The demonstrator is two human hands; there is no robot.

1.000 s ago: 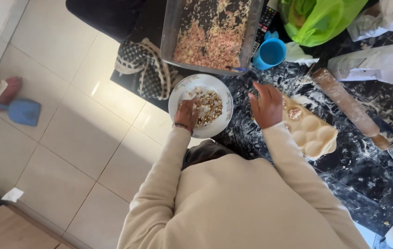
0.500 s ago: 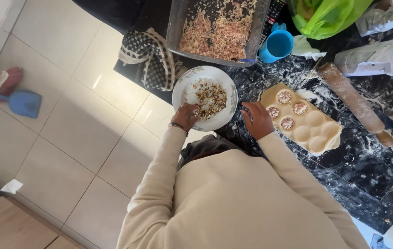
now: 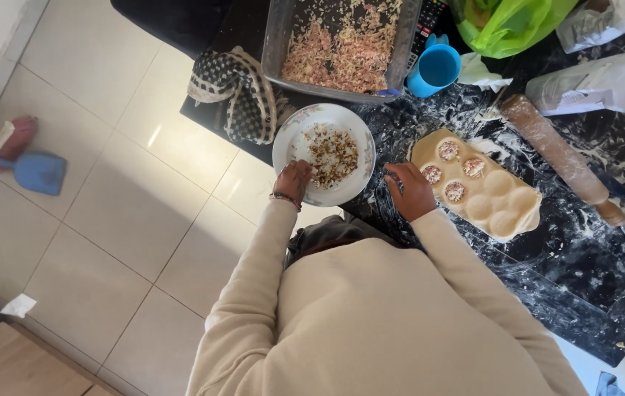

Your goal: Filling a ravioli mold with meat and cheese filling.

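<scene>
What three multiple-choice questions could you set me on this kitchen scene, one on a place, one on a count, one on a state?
1. Where does the blue cup stand?
A. beside the metal tray of filling
B. on the floor
C. on the white plate

2. How many hollows of the dough sheet hold filling?
A. one
B. four
C. nine

3. What is the left hand doing?
A. gripping the rolling pin
B. resting at the rim of the white plate
C. lifting the cup

Answers:
1 A, the cup sits at the tray's right corner on the dark counter.
2 B, four pinkish dabs show at the sheet's near end.
3 B, its fingers lie on the plate's edge, while the rolling pin lies untouched.
</scene>
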